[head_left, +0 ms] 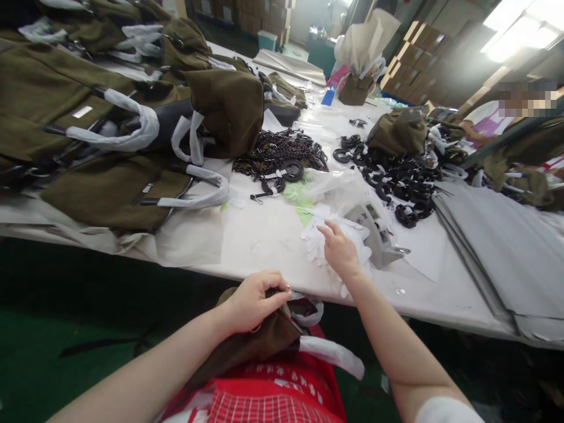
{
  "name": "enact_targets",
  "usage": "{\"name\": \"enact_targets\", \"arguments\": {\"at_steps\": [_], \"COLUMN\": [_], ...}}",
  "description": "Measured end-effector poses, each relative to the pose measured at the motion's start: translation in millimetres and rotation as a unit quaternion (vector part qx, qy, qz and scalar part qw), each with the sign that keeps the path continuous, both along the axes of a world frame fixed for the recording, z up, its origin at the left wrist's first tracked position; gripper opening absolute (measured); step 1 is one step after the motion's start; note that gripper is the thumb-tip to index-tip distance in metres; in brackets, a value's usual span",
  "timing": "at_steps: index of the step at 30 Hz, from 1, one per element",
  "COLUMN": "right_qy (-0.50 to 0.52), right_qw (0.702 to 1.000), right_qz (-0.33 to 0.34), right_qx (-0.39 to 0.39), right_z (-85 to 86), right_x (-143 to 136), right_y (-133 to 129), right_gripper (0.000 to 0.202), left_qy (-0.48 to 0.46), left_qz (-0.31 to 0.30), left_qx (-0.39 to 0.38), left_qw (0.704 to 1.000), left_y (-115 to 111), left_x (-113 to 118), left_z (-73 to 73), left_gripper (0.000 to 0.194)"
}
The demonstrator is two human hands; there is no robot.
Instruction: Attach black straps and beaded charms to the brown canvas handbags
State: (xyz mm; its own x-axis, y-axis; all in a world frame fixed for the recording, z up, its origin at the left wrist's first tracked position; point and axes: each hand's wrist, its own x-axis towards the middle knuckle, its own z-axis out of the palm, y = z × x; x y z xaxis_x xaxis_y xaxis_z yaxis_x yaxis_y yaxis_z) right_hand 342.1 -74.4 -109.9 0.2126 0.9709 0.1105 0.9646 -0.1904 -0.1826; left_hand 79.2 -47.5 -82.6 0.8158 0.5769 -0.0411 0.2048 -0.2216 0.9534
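Note:
In front of my red apron my left hand (259, 298) is closed on the top edge of an olive-brown bag (264, 346), thumb and fingers pinched together. A handle (335, 352) wrapped in white covering sticks out from the bag to the right. Over the table, my right hand (339, 248) reaches to a loose pile of white paper pieces (314, 241); its fingers are partly stretched and nothing shows between them. Just right of that hand lies a grey tape dispenser or similar device (379, 238). Green paper pieces (302, 200) lie beyond the white ones.
Several olive bags (110, 194) with wrapped handles fill the table's left side. Dark chains (286, 150) and coiled black straps (396, 182) are heaped farther back. Grey sheets (506, 247) are stacked at the right. Another person (489, 123) is at the far right.

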Motion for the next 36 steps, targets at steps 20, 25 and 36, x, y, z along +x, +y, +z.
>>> {"name": "enact_targets", "arguments": {"at_steps": [20, 25, 36], "right_qy": [-0.164, -0.171, -0.188], "right_qw": [0.946, 0.942, 0.979], "right_qz": [0.237, 0.249, 0.084], "right_qx": [0.147, 0.146, 0.014], "right_z": [41.0, 45.7, 16.9], "right_x": [-29, -36, 24], "right_y": [-28, -32, 6], "right_gripper": [0.029, 0.028, 0.026], "left_qy": [-0.029, -0.018, 0.027], "left_qz": [0.050, 0.038, 0.056], "left_qx": [0.028, 0.023, -0.017], "left_qw": [0.998, 0.999, 0.998], "left_y": [0, -5, -13], "left_x": [-8, -1, -18], "left_z": [-21.3, -19.8, -21.8], "left_gripper": [0.018, 0.018, 0.025]}}
